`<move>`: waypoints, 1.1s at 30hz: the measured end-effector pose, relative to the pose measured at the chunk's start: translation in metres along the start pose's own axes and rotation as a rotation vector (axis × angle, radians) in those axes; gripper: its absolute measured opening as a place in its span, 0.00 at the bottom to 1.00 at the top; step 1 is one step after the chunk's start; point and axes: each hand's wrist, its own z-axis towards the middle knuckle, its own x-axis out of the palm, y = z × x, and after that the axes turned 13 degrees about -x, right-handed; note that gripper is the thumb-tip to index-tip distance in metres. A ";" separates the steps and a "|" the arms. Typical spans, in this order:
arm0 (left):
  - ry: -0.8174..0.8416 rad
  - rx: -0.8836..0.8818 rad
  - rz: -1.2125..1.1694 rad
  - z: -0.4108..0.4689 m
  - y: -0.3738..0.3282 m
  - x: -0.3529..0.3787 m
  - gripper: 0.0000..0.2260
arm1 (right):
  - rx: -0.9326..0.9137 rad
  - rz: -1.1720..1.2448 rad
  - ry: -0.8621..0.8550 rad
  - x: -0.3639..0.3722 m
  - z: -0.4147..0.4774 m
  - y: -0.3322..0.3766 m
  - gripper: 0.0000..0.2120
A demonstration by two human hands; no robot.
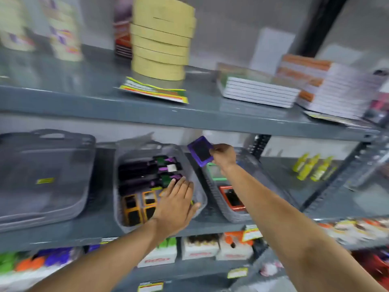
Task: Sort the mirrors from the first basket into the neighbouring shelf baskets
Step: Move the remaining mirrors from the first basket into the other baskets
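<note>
A grey basket (119, 165) on the middle shelf holds several small mirrors with purple, green and orange frames (149, 198). My left hand (176, 205) lies flat over its right side, fingers spread, gripping nothing that I can see. My right hand (224, 154) holds a purple-framed mirror (200, 151) tilted in the air above the gap between this basket and the neighbouring grey basket (229, 216) on the right. That right basket contains a green-framed mirror (214, 172) and a red-framed mirror (231, 198).
A stack of empty grey baskets (46, 175) stands at the left of the same shelf. Yellow bottles (311, 167) stand at the right. The shelf above carries tape rolls (162, 39) and stacked notebooks (259, 91). Boxes fill the shelf below.
</note>
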 end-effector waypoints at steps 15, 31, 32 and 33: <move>0.136 0.173 0.079 0.030 -0.123 0.078 0.27 | 0.354 -0.074 -0.145 -0.133 -0.012 -0.172 0.11; -0.025 0.183 0.126 0.028 -0.124 0.083 0.21 | 0.277 -0.528 0.365 -0.123 -0.011 -0.179 0.20; -0.022 0.184 0.127 0.028 -0.124 0.083 0.21 | 0.254 -0.558 0.419 -0.122 -0.012 -0.180 0.24; -0.023 0.185 0.131 0.028 -0.124 0.083 0.21 | 0.226 -0.603 0.466 -0.122 -0.013 -0.180 0.27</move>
